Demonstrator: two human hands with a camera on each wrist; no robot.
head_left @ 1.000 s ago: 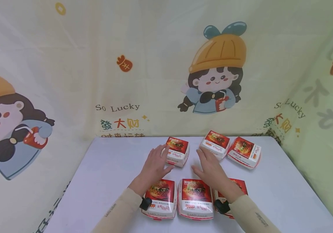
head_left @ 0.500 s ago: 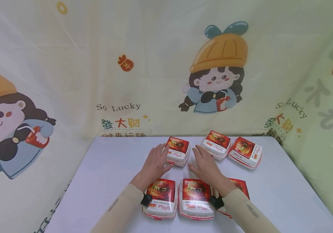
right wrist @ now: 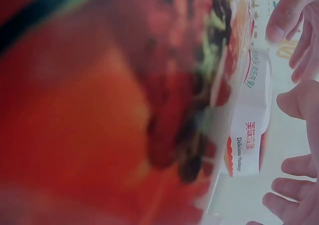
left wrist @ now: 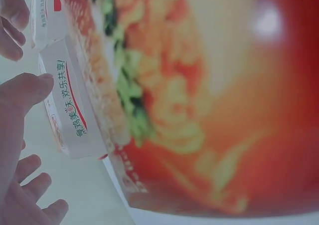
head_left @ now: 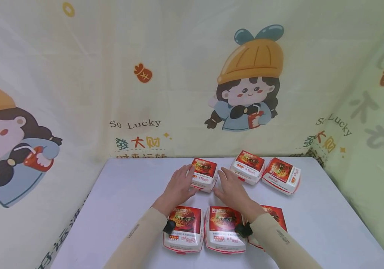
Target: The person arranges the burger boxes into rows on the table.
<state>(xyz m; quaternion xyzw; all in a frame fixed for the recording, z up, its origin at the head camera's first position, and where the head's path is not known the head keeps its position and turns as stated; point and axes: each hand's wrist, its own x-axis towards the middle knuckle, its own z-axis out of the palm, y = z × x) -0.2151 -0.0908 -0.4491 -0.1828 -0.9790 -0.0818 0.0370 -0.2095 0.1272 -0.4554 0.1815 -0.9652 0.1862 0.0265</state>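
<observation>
Seven hands' widths are not measured here; several red-and-white burger boxes lie on the table, one of them, the back-left burger box (head_left: 204, 175), between my two hands. My left hand (head_left: 176, 186) lies along its left side with loosely spread fingers, the thumb near its front. On the other side is my right hand (head_left: 234, 190), fingers extended close to the box's right edge. The left wrist view has my left thumb (left wrist: 42, 85) overlapping a burger box's printed white side (left wrist: 70, 95). Neither hand grips anything.
Two burger boxes (head_left: 248, 166) (head_left: 282, 175) sit at the back right. A front row holds a left box (head_left: 185, 228), a middle box (head_left: 225, 233) and a right box (head_left: 276, 216) partly under my right forearm. A printed curtain (head_left: 178, 93) stands behind the white table (head_left: 111, 209).
My right hand has moved left, from near the back-right boxes to the right side of the back-left burger box. The left hand stays at that box's left side.
</observation>
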